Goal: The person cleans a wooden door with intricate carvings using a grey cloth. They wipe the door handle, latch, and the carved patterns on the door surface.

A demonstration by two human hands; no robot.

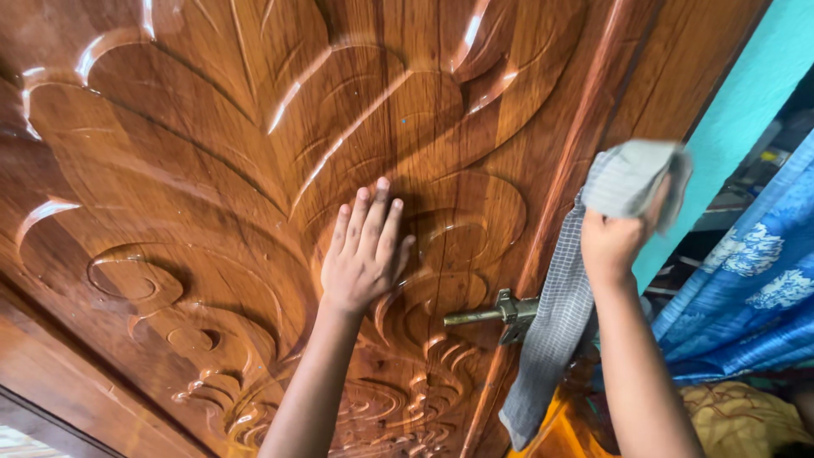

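1. Carved wooden door (212, 170) fills most of the frame, from the upper left to the lower centre. Glossy varnish, leaf and scroll relief, bright glare streaks on the ridges.
2. Left hand (365, 254), centre of the frame: flat on the door panel, palm down, fingers together and pointing up. Grip is open and holds nothing, it only touches the wood.
3. Right hand (615, 242), right of centre: grip closed around a grey checked cloth (632, 178), bunched at the top above the fist.
4. The bunched end of the cloth sits at the door's right edge, against the raised frame moulding. The rest of the cloth hangs down in a long strip past the forearm toward the lower centre-right.
5. Brass latch handle (496, 314), lower centre: sticks out from the door edge, between the two forearms, just beside the hanging cloth.
6. Turquoise wall (746, 110) at the upper right. Blue patterned curtain (746, 288) at the right edge. Yellow fabric (738, 416) at the lower right, below the curtain.
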